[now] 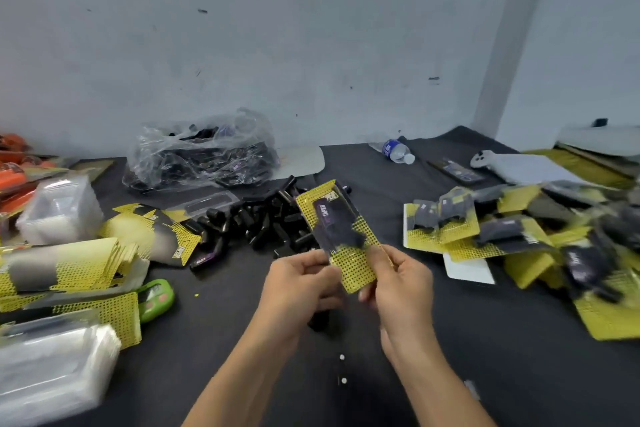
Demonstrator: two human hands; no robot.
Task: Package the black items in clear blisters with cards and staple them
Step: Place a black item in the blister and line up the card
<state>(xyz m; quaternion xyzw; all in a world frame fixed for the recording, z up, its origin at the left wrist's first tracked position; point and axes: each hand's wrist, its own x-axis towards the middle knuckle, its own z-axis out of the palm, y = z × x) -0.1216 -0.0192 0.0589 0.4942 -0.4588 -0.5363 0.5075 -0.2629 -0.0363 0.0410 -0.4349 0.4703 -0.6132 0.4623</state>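
With left hand and right hand fingers pinched on yellow card, closing the pack; likely stapling next.

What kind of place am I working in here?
Most likely a small hand-packing bench: loose black items piled mid-table, a heap of finished yellow-card packs on the right, stacks of clear blisters on the left, a bare wall behind. Left hand and right hand hold one carded pack.

Even diffuse light, moderately bright, soft shadows. Wide-angle bend at the edges. Blur smears the finished packs at right and the clear blisters bottom left.
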